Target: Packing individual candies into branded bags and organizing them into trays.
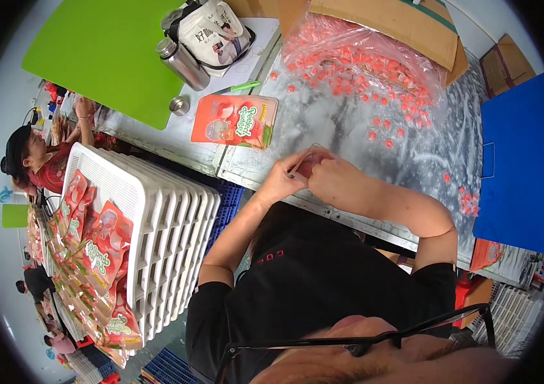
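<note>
Just over the table's near edge, my left hand (283,181) grips the side of a small red pouch (308,166) with pale edges. Against that same pouch sits my right hand (336,184), its fingers curled in at the pouch's upper part. The right fingertips are hidden, so what they pinch cannot be made out. A flat red printed pouch (236,121) lies on the table to the left of my hands. Beyond my right hand are scattered small red wrapped pieces (384,125), which look like candies.
A cardboard box (387,29) spills a clear bag of red pieces. Stacked white trays (163,256) at left carry many red pouches. A steel flask (183,64), white bag (214,35), green knife (244,86) and green board (108,51) stand behind; a blue panel (521,166) is right. Co-workers sit far left.
</note>
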